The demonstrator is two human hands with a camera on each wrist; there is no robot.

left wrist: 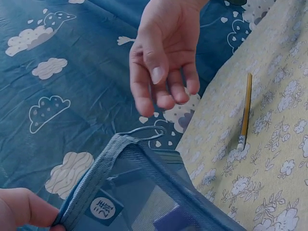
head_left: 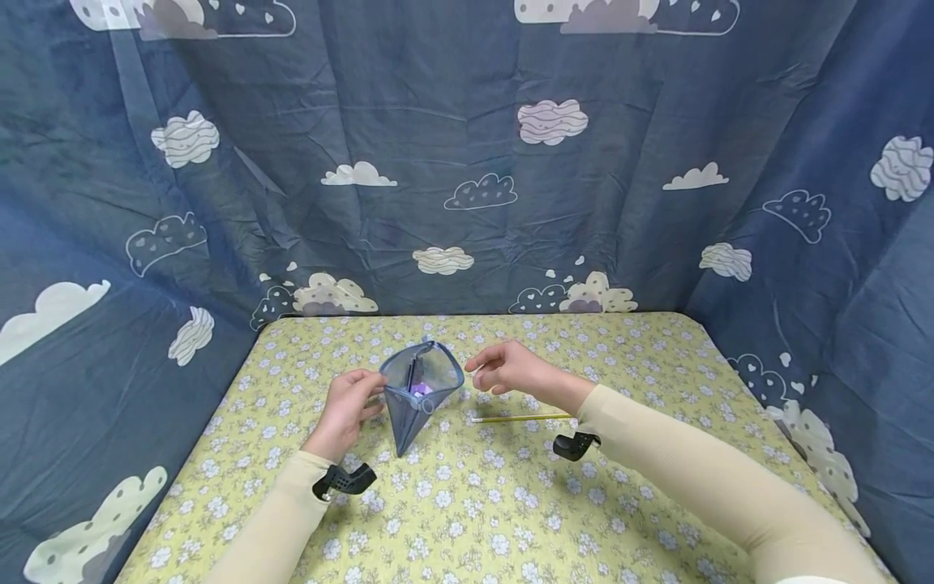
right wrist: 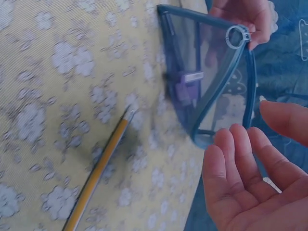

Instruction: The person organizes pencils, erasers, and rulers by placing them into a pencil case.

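Observation:
A blue see-through mesh zip pouch stands with its mouth wide open above the flowered cloth. At its left rim my left hand pinches the edge between thumb and fingers. Inside lie a dark pen and a small purple and white item. My right hand hovers just right of the pouch mouth, fingers relaxed and slightly bent, palm bare in the left wrist view. Below that hand, a yellow pencil lies on the cloth, its eraser end toward the pouch.
A yellow flowered cloth covers the table. Dark blue curtains with cloud prints hang behind it and on both sides. Each wrist wears a black strap mount. A zip pull ring hangs at the pouch's rim.

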